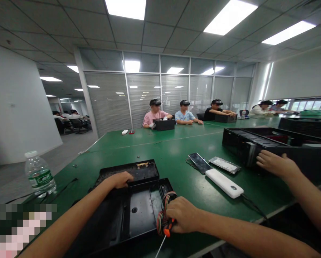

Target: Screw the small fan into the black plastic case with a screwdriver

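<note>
My left hand (122, 180) is closed on the edge of a black panel (146, 173) with a gold-coloured connector strip, at the back of an open black metal case (141, 204). My right hand (183, 215) is closed around a screwdriver (168, 229) with an orange and black handle, its shaft pointing down toward the near table edge. A looped bundle of multicoloured wires (160, 220) lies against the fingers of that hand, over the right side of the case. Whether the fingers also grip the wires, I cannot tell.
On the green table (176, 150) lie a white power bank (224, 183), a phone (199, 163) and a hard drive (224, 165). A water bottle (39, 175) stands left. A co-worker's hand (278, 165) touches a large black case (238, 147) at right. Several people sit opposite.
</note>
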Demonstrator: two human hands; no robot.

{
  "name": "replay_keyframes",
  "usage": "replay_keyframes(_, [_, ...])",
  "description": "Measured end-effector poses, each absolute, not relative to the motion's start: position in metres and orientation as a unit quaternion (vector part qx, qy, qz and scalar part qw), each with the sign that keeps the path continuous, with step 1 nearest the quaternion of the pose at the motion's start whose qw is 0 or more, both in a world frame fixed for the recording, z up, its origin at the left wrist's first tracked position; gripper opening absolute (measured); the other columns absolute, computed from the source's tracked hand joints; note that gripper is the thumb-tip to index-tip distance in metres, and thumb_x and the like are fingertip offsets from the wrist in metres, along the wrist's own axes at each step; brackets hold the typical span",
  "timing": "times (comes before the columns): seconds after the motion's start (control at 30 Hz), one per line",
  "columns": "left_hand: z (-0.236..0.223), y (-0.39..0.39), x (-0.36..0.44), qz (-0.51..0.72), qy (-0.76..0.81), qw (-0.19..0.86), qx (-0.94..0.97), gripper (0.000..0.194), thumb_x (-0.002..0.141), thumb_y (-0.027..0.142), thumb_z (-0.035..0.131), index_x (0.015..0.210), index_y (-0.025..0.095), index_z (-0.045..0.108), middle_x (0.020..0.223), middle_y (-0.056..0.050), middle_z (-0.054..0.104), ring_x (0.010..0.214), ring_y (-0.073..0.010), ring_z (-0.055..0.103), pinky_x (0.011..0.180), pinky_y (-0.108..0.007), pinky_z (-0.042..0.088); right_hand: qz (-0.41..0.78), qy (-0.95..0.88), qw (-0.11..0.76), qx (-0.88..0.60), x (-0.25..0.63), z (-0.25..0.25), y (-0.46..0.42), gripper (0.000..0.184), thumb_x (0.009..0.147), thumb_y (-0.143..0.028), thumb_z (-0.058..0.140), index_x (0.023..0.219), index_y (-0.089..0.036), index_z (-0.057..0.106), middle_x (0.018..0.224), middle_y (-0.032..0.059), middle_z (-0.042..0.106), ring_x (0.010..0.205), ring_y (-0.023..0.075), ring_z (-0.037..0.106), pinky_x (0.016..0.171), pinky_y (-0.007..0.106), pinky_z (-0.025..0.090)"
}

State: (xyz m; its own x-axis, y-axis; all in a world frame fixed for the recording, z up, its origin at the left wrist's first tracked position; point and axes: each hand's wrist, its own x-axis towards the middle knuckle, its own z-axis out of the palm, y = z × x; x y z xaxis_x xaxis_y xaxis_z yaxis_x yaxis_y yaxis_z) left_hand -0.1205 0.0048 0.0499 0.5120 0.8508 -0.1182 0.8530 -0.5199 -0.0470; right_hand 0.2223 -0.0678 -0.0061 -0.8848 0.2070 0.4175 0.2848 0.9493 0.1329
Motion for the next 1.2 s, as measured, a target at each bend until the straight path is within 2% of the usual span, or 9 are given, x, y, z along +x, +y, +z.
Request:
replay_keyframes(0.27, [0.122, -0.018, -0.116, -0.003, 0.483, -0.061, 0.873, 0.016, 0.077, 0.021, 0.054, 0.092, 0.017, 0.057, 0.095, -0.006, 0.058, 0.095, -0.0188, 0.053, 0.085, -0.028, 0.039, -0.118, -0.965, 0.175, -0.153, 0.182, 0.004, -0.009, 0.026, 0.074, -0.043, 0.055, 0.075, -0.017, 0.058, 0.07, 0.0016, 0.061, 0.065, 0.0144, 0.054, 0.06, 0.025, 0.036])
replay_keyframes(0.43, [0.162, -0.082, -0.087, -0.017, 0.484, -0.075, 0.872, 0.018, 0.082, 0.028, 0.047, 0.097, 0.02, 0.055, 0.099, -0.004, 0.054, 0.093, -0.019, 0.053, 0.081, -0.029, 0.04, -0.181, -0.941, 0.232, -0.165, 0.149, 0.018, 0.044, 0.03, 0.08, -0.042, 0.049, 0.083, -0.015, 0.061, 0.083, 0.0074, 0.062, 0.075, 0.0171, 0.054, 0.065, 0.027, 0.039])
replay_keyframes(0.57, [0.148, -0.13, -0.076, -0.045, 0.484, -0.052, 0.872, 0.012, 0.082, 0.026, 0.047, 0.09, 0.022, 0.054, 0.094, -0.003, 0.055, 0.082, -0.0179, 0.054, 0.071, -0.028, 0.039, -0.196, -0.944, 0.245, -0.102, 0.174, 0.019, 0.049, 0.035, 0.084, -0.044, 0.043, 0.073, -0.015, 0.059, 0.076, 0.0061, 0.06, 0.073, 0.0156, 0.052, 0.067, 0.027, 0.039])
replay_keyframes(0.63, [0.132, -0.149, -0.075, -0.052, 0.481, -0.025, 0.875, 0.009, 0.081, 0.025, 0.049, 0.087, 0.022, 0.054, 0.092, -0.002, 0.055, 0.08, -0.0181, 0.055, 0.069, -0.029, 0.038, -0.21, -0.954, 0.215, -0.007, 0.204, 0.015, 0.036, 0.04, 0.086, -0.045, 0.036, 0.067, -0.015, 0.055, 0.069, 0.0045, 0.057, 0.065, 0.0137, 0.048, 0.06, 0.026, 0.036])
replay_keyframes(0.73, [0.109, -0.175, -0.071, -0.052, 0.475, 0.02, 0.878, 0.007, 0.079, 0.024, 0.05, 0.085, 0.023, 0.054, 0.092, -0.002, 0.056, 0.081, -0.0186, 0.055, 0.069, -0.029, 0.037, -0.203, -0.948, 0.244, 0.001, 0.249, 0.01, 0.012, 0.036, 0.087, -0.036, 0.037, 0.061, -0.016, 0.05, 0.059, 0.0011, 0.05, 0.056, 0.0113, 0.044, 0.053, 0.025, 0.03])
replay_keyframes(0.87, [0.088, -0.197, -0.054, -0.057, 0.455, 0.07, 0.886, 0.01, 0.077, 0.022, 0.054, 0.087, 0.025, 0.054, 0.091, -0.002, 0.057, 0.08, -0.0183, 0.055, 0.069, -0.029, 0.037, -0.151, -0.934, 0.322, -0.042, 0.267, 0.011, -0.016, 0.032, 0.086, -0.039, 0.041, 0.068, -0.015, 0.052, 0.083, 0.0068, 0.058, 0.064, 0.011, 0.049, 0.056, 0.025, 0.031])
replay_keyframes(1.03, [0.073, -0.179, -0.053, -0.08, 0.486, 0.075, 0.867, 0.012, 0.074, 0.022, 0.057, 0.086, 0.023, 0.057, 0.091, -0.003, 0.058, 0.082, -0.02, 0.056, 0.068, -0.029, 0.038, -0.118, -0.969, 0.214, 0.041, 0.232, 0.01, -0.039, 0.041, 0.083, -0.052, 0.041, 0.094, -0.015, 0.054, 0.09, 0.0069, 0.058, 0.068, 0.0117, 0.051, 0.054, 0.024, 0.031])
replay_keyframes(1.13, [0.074, -0.146, -0.069, -0.078, 0.506, 0.128, 0.849, 0.017, 0.071, 0.031, 0.062, 0.085, 0.021, 0.06, 0.088, -0.003, 0.059, 0.081, -0.0195, 0.056, 0.065, -0.026, 0.04, -0.134, -0.975, 0.176, 0.008, 0.218, 0.007, -0.041, 0.041, 0.086, -0.05, 0.037, 0.097, -0.014, 0.053, 0.084, 0.006, 0.057, 0.066, 0.0115, 0.051, 0.052, 0.024, 0.03])
replay_keyframes(1.2, [0.078, -0.12, -0.08, -0.042, 0.505, 0.167, 0.846, 0.023, 0.076, 0.038, 0.056, 0.092, 0.02, 0.061, 0.088, -0.002, 0.059, 0.079, -0.0172, 0.056, 0.065, -0.024, 0.041, -0.142, -0.977, 0.158, -0.028, 0.214, 0.004, -0.038, 0.034, 0.087, -0.044, 0.037, 0.095, -0.015, 0.053, 0.081, 0.0049, 0.057, 0.064, 0.011, 0.05, 0.052, 0.023, 0.029])
